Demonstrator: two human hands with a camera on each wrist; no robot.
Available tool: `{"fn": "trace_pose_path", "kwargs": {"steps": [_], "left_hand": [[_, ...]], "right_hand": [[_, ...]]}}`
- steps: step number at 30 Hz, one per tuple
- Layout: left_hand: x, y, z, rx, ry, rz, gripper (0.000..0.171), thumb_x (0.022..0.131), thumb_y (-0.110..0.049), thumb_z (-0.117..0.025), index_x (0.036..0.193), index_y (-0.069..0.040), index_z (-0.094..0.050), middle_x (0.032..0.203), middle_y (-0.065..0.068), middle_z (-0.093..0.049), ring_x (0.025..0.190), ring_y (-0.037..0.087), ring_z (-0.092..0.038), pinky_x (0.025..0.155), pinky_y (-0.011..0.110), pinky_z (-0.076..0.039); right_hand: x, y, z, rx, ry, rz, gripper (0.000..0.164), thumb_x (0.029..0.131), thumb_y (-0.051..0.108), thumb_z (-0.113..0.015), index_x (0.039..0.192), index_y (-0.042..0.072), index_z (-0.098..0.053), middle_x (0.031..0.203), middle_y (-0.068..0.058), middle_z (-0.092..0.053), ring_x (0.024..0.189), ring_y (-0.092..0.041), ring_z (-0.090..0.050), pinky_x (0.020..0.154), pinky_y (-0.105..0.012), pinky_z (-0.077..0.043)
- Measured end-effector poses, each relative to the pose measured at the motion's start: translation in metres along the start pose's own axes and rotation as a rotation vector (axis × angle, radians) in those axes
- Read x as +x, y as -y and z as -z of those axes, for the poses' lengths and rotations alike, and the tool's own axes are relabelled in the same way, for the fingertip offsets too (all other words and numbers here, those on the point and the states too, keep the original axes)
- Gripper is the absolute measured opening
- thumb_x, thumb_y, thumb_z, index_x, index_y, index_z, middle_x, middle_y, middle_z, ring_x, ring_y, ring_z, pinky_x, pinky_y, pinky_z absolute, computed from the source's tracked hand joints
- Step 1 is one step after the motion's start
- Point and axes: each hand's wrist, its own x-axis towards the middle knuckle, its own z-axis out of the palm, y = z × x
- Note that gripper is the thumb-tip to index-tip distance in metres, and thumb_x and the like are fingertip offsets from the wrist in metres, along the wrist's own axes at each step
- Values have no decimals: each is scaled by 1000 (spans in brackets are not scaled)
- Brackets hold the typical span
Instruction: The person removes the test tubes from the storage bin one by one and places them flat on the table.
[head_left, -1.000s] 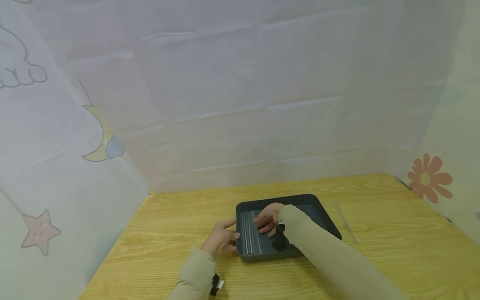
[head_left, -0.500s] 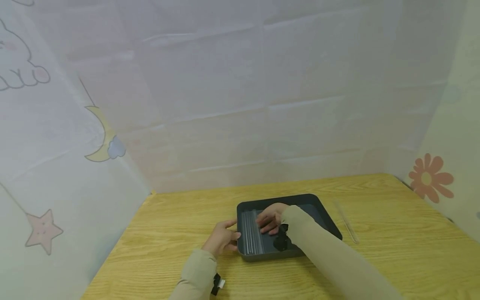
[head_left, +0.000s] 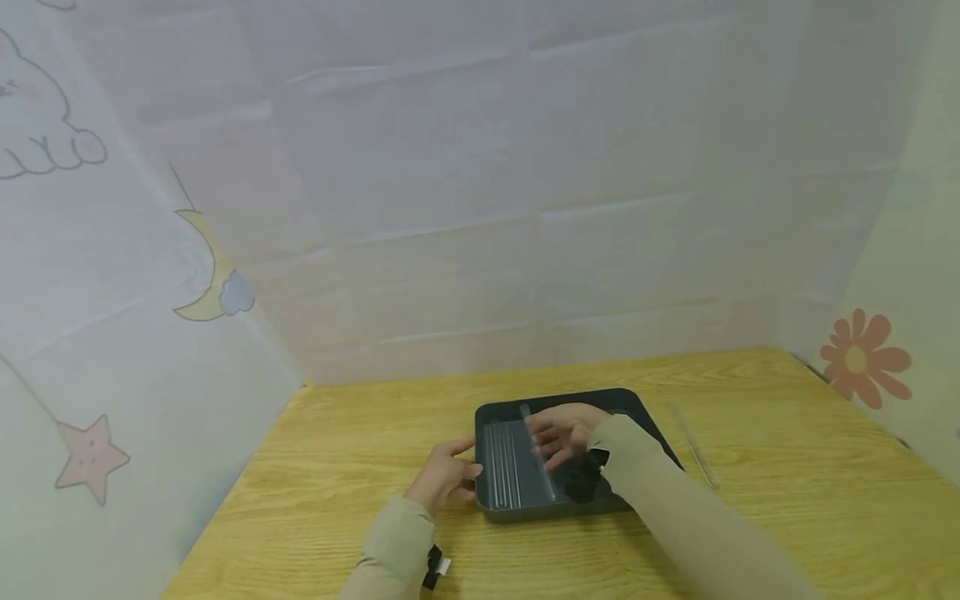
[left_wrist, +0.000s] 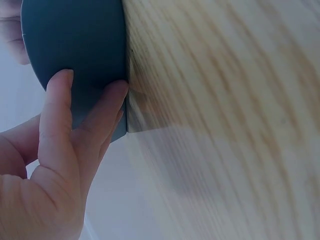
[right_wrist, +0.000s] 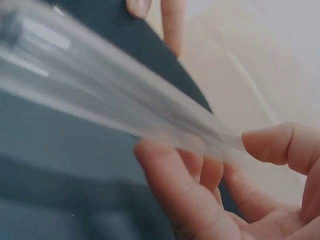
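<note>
My right hand (head_left: 562, 433) holds a clear test tube (right_wrist: 125, 95) between thumb and fingers. The tube is slanted over the dark grey tray (head_left: 615, 507), its near end low inside it. Several similar clear tubes (head_left: 501, 467) lie side by side along the tray's left end. At that end, my left hand (head_left: 442, 475) holds the tray's side, its fingertips (left_wrist: 117, 90) against the outer wall and the thumb at the rim. In the left wrist view, part of the wall hides behind these fingers. The right forearm covers some of the tray's right side.
Another clear tube (head_left: 701, 458) lies on the wooden table (head_left: 315, 475), right of the tray. A pale sheet (head_left: 480, 208) hangs behind the table, and printed sheets with a moon (head_left: 206, 267) and a flower (head_left: 862, 358) stand at the sides.
My right hand has lifted one tube from beside the others and moved right with it; the tube's far end has risen. The left hand keeps its place at the tray.
</note>
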Motion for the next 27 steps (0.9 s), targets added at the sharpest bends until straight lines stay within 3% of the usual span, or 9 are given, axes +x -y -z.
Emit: {"fn": "trace_pose_path", "kwargs": {"steps": [4, 7, 10, 16, 19, 27], "left_hand": [[0, 0, 1, -1, 9, -6, 55, 93, 9, -55, 146, 4, -39, 102, 19, -67, 68, 17, -64, 49, 23, -51], [0, 0, 2, 2, 9, -8, 55, 93, 9, -55, 145, 4, -39, 101, 19, -67, 68, 17, -64, 50, 23, -51], [1, 0, 2, 7, 5, -7, 55, 93, 8, -56, 145, 3, -40, 101, 18, -68, 68, 17, -64, 50, 23, -51], [1, 0, 1, 15, -9, 6, 55, 93, 8, -57, 145, 3, -41, 100, 18, -68, 69, 17, -64, 50, 23, -51], [2, -1, 1, 10, -10, 7, 55, 93, 8, -57, 145, 3, -41, 100, 18, -68, 69, 17, -64, 49, 23, -51], [2, 1, 0, 16, -2, 5, 55, 92, 8, -57, 145, 3, -41, 93, 15, -69, 67, 17, -64, 49, 23, -51]], "right_hand": [[-9, 5, 5, 18, 17, 14, 47, 101, 12, -51, 142, -6, -36, 104, -16, -51, 106, -33, -53, 92, -55, -47], [-14, 8, 9, 15, 11, 27, 48, 102, 15, -50, 142, -6, -36, 95, -11, -51, 92, -25, -55, 84, -48, -52], [-20, 8, 12, 29, -12, 39, 50, 102, 17, -51, 144, -6, -35, 106, -17, -51, 93, -25, -55, 79, -44, -54], [-34, 6, 18, 24, 33, 66, 57, 103, 18, -48, 149, -6, -24, 147, -35, -23, 127, -43, -39, 90, -50, -48], [-40, 6, 22, 17, 64, 81, 58, 104, 17, -45, 150, -7, -20, 150, -36, -20, 135, -46, -30, 92, -50, -47], [-51, -3, 38, -4, 73, 122, 60, 103, 10, -47, 152, -4, -17, 151, -33, -24, 135, -45, -33, 89, -47, -49]]}}
